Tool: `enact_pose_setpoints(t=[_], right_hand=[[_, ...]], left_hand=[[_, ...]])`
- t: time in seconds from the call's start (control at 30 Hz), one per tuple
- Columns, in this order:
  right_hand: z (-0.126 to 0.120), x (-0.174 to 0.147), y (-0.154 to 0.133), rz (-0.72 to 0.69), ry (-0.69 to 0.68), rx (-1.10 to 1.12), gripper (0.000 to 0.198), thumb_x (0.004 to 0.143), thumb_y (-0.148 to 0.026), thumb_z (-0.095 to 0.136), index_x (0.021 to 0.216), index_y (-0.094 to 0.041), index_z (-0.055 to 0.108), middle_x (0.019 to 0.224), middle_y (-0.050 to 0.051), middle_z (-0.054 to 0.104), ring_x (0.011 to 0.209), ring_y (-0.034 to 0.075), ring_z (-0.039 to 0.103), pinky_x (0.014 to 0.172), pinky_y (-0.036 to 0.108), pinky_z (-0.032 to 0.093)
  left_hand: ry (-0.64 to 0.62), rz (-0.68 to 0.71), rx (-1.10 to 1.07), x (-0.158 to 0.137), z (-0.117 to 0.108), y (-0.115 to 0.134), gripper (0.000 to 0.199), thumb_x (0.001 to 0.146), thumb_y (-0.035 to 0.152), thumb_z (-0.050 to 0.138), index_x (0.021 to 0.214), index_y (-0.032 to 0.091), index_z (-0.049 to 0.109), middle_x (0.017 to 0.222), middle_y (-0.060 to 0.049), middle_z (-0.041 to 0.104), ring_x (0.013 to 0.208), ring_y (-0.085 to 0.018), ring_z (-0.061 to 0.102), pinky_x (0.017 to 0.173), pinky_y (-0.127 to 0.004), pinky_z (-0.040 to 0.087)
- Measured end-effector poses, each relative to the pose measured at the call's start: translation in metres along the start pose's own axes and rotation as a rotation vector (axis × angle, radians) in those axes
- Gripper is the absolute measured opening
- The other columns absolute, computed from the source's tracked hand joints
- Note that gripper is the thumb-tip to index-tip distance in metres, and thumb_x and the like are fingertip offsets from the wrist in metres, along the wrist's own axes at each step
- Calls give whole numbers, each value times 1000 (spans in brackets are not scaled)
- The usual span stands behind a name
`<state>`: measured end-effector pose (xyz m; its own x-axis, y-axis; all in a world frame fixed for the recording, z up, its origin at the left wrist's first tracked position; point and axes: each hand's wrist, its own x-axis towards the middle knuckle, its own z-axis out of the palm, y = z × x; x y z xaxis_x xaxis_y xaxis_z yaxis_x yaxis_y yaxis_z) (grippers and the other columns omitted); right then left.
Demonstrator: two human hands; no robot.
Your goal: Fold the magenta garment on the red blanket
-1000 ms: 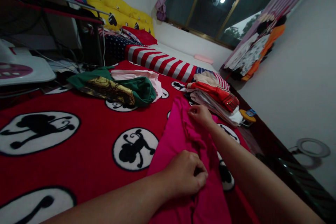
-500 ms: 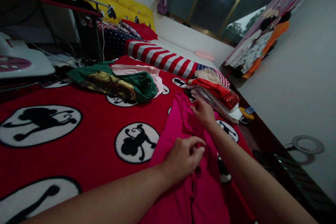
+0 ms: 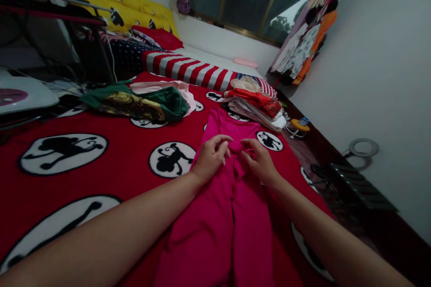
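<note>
A pair of bright pink trousers (image 3: 215, 228) lies lengthwise on the red blanket, its two legs pointing towards me and its top end away. Both hands are at the upper part, where the legs join. My left hand (image 3: 213, 157) is closed, thumb and fingers pinched at a small raised fold. Just across that fold, my right hand (image 3: 258, 161) also pinches the cloth with its fingers curled. The fingertips of the two hands are only a little apart. Some of the cloth in the fingers is hidden.
A red blanket (image 3: 126, 197) with monkey ovals covers the bed. Beyond lie a green garment (image 3: 171, 104), a pale pink one (image 3: 190, 98) and a pile of folded clothes (image 3: 257, 105). A yellow-topped stool (image 3: 299, 125) and a dark slatted rack (image 3: 362, 186) stand right.
My left hand has moved forward along the trousers to the fold. My right hand has come down beside it, and both now pinch the cloth. The view has shifted slightly.
</note>
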<state>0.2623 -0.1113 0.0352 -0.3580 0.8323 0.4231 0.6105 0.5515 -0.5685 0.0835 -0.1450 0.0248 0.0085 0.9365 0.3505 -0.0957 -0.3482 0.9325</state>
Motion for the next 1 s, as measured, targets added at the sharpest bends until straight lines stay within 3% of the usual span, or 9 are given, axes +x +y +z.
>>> enact_pose_setpoints(t=[0.17,0.3,0.47,0.63,0.8,0.87,1.0], right_hand=[[-35,-76,-7,-131,-50,-85,16,88,-16,48,97,-23,60,101,7,61,97,19,59,86,34,49],[-50,-120,-18,-188,-146,-144,24,89,-15,46,104,-27,61,107,9,62,101,20,60,85,34,52],[-55,-158,-37,-307,-184,-250,37,86,-15,52,119,-30,59,118,10,62,106,20,61,85,33,55],[-59,-180,-44,-476,-165,-320,37,86,-14,57,122,-24,59,122,11,61,108,19,60,84,30,53],[-57,-183,-47,-527,-204,-403,43,88,-14,54,128,-29,56,130,9,57,117,21,54,91,35,49],[-53,-179,-51,-540,-203,-441,44,88,-15,53,129,-31,56,134,8,55,124,23,48,95,40,45],[-46,-170,-61,-610,-245,-428,35,90,-17,49,121,-28,59,132,4,58,133,23,39,107,47,32]], left_hand=[[-27,51,171,2,-10,5,25,87,24,48,105,13,61,68,0,62,51,-9,54,51,-18,43],[-127,164,426,3,-32,16,24,82,16,50,101,15,64,78,-3,68,71,-13,63,68,-22,47],[-469,330,776,-31,-87,41,17,80,13,55,90,19,68,90,-5,65,84,-16,59,78,-26,45],[-764,287,870,-99,-124,71,16,88,13,53,92,20,66,91,-4,60,85,-15,55,76,-24,43],[-841,244,881,-138,-125,89,35,83,12,60,116,26,59,110,-7,58,99,-17,55,85,-27,46],[-851,318,902,-142,-119,90,44,82,11,61,122,28,56,125,-9,53,114,-21,50,94,-32,44],[-875,484,936,-136,-104,94,33,86,13,55,113,31,62,144,-7,42,133,-27,36,108,-46,33]])
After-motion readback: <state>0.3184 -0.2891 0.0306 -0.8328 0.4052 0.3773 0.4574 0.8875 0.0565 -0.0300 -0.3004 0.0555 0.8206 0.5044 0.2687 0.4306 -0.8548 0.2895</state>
